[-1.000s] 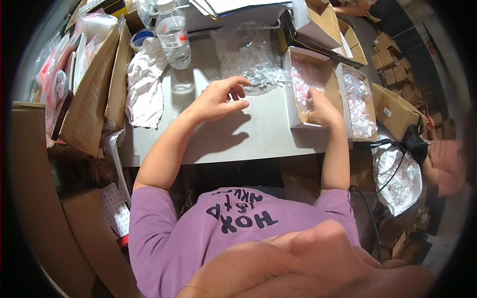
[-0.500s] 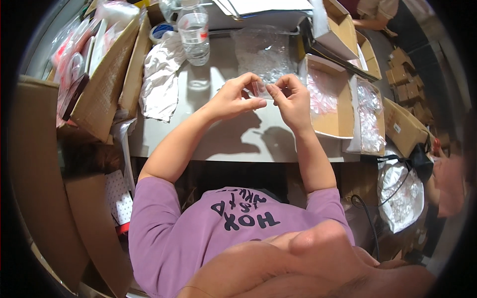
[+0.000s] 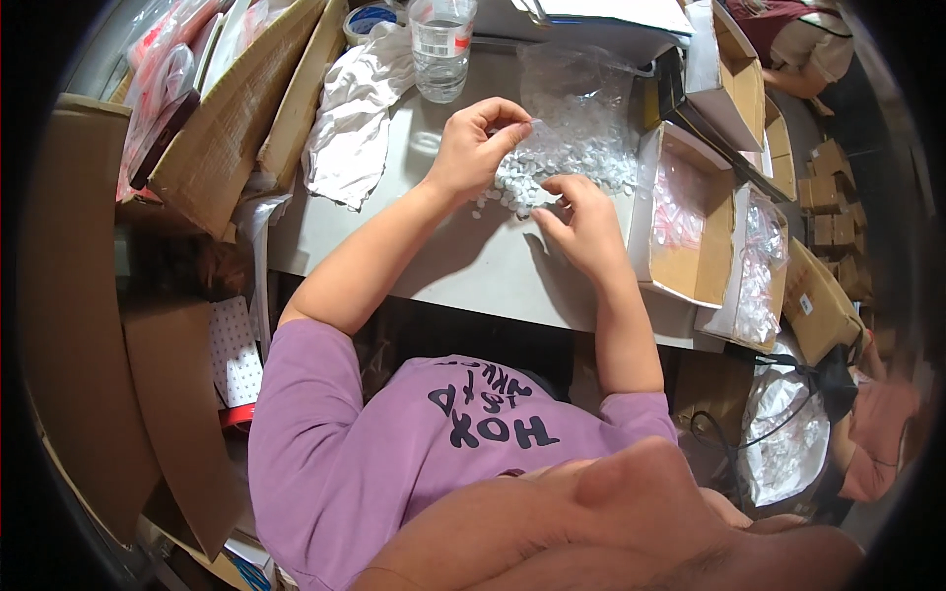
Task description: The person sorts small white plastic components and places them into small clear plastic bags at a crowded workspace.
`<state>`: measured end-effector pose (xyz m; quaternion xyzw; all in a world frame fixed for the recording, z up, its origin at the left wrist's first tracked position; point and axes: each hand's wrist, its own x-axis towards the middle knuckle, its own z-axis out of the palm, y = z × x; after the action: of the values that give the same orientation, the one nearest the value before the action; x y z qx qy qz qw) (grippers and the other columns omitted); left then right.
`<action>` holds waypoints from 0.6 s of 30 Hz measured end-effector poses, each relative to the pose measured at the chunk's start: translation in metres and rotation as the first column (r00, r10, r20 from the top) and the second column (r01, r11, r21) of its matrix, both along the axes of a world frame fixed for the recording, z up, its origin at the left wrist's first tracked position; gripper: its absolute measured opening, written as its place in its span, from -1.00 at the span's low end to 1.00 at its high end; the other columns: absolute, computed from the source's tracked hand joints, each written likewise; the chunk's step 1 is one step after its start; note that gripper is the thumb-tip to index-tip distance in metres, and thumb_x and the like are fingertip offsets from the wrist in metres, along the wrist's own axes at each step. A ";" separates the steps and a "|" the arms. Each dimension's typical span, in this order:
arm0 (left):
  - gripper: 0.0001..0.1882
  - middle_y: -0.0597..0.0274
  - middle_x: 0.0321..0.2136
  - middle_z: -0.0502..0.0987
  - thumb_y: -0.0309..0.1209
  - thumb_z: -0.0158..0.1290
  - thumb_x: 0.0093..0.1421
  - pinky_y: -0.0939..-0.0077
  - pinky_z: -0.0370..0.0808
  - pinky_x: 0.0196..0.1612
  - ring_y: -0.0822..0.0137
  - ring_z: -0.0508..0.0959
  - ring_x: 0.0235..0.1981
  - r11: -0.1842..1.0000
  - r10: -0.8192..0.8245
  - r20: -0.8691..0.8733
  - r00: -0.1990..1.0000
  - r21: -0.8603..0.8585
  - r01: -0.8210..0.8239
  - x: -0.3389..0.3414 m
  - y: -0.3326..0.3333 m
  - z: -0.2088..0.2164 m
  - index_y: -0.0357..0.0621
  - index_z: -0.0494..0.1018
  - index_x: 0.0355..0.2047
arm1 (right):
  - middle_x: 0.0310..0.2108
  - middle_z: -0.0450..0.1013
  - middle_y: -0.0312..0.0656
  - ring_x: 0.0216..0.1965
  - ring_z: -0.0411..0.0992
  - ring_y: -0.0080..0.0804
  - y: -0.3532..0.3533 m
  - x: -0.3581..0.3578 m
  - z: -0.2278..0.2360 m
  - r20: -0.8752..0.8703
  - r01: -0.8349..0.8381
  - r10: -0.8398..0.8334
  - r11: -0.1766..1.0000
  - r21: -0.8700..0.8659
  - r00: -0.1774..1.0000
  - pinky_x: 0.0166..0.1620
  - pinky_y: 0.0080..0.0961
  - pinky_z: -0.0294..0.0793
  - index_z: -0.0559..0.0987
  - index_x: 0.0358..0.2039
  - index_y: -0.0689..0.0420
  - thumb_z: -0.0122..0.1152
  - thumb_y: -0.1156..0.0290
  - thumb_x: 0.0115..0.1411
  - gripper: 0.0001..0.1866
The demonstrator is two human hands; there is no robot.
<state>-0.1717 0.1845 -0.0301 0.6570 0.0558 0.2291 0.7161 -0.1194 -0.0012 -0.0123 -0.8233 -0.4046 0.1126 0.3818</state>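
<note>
My left hand (image 3: pixel 475 150) is closed in a pinch, with the edge of a small clear plastic bag (image 3: pixel 538 127) just showing at its fingertips; most of the bag blends into what lies behind. Thumb and fingers apart, my right hand (image 3: pixel 588 225) is at the near edge of a pile of small whitish pieces (image 3: pixel 517 185). Whether its fingertips touch any piece I cannot tell. The pile spreads out from the mouth of a large clear plastic bag (image 3: pixel 576 74) lying on the table (image 3: pixel 443 251).
To the right stands an open cardboard box (image 3: pixel 702 258) with small clear and pink bags, beside another box (image 3: pixel 764 266) of clear packets. A water bottle (image 3: pixel 440 54) and a white cloth (image 3: pixel 355 123) are at the left. Tall cardboard (image 3: pixel 236 118) borders that side. Another person (image 3: pixel 803 59) is far right.
My hands have moved apart: the small bag stays in my left hand, while my right hand has let go and come down by the pile. The view has shifted, showing more of the pile.
</note>
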 end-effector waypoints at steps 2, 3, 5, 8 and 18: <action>-0.91 0.38 -0.45 0.52 -0.53 0.08 0.18 0.73 0.38 -0.35 0.62 0.44 -0.42 0.997 0.066 0.027 0.997 0.022 -0.067 0.001 0.001 0.000 -0.28 0.48 -0.31 | -0.23 0.44 -0.04 -0.23 0.46 -0.15 -0.002 -0.002 -0.003 0.088 -0.046 0.048 0.999 -0.021 0.995 -0.16 -0.34 0.46 0.52 -0.22 0.23 0.30 0.44 -0.07 -0.66; -0.91 0.37 -0.45 0.52 -0.53 0.08 0.18 0.72 0.40 -0.33 0.61 0.45 -0.40 0.998 0.066 0.019 0.998 0.021 -0.067 0.002 0.000 0.001 -0.28 0.49 -0.30 | -0.20 0.42 -0.06 -0.14 0.41 -0.12 -0.002 -0.002 -0.004 0.134 -0.067 0.070 0.997 -0.027 0.988 -0.07 -0.32 0.42 0.52 -0.21 0.19 0.31 0.44 -0.09 -0.64; -0.90 0.36 -0.44 0.53 -0.53 0.08 0.18 0.71 0.42 -0.30 0.60 0.46 -0.39 0.999 0.051 0.032 0.998 -0.021 -0.050 0.002 -0.002 0.005 -0.29 0.49 -0.30 | -0.21 0.41 -0.07 -0.14 0.40 -0.11 0.001 -0.006 -0.006 0.182 -0.097 0.100 0.995 -0.027 0.978 -0.07 -0.32 0.41 0.52 -0.24 0.19 0.32 0.44 -0.09 -0.65; -0.88 0.33 -0.44 0.53 -0.50 0.08 0.19 0.69 0.45 -0.27 0.58 0.48 -0.39 0.999 0.035 0.059 0.998 -0.041 -0.032 0.000 0.002 0.008 -0.30 0.48 -0.30 | -0.26 0.41 -0.08 -0.16 0.39 -0.11 0.003 -0.005 -0.010 0.251 -0.144 0.145 0.989 -0.022 0.957 -0.06 -0.32 0.40 0.51 -0.30 0.19 0.32 0.44 -0.10 -0.69; -0.83 0.31 -0.52 0.51 -0.39 0.09 0.22 0.68 0.46 -0.35 0.56 0.49 -0.48 0.994 0.103 0.053 0.993 -0.047 -0.101 -0.001 0.010 0.011 -0.27 0.42 -0.37 | -0.20 0.40 -0.08 -0.14 0.39 -0.14 -0.011 0.006 0.000 0.069 -0.144 0.150 0.986 -0.088 0.986 -0.06 -0.36 0.39 0.47 -0.18 0.18 0.34 0.48 -0.15 -0.55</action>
<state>-0.1731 0.1942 -0.0191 0.6306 0.0742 0.2823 0.7191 -0.1129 -0.0120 -0.0124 -0.8100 -0.4732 0.1260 0.3226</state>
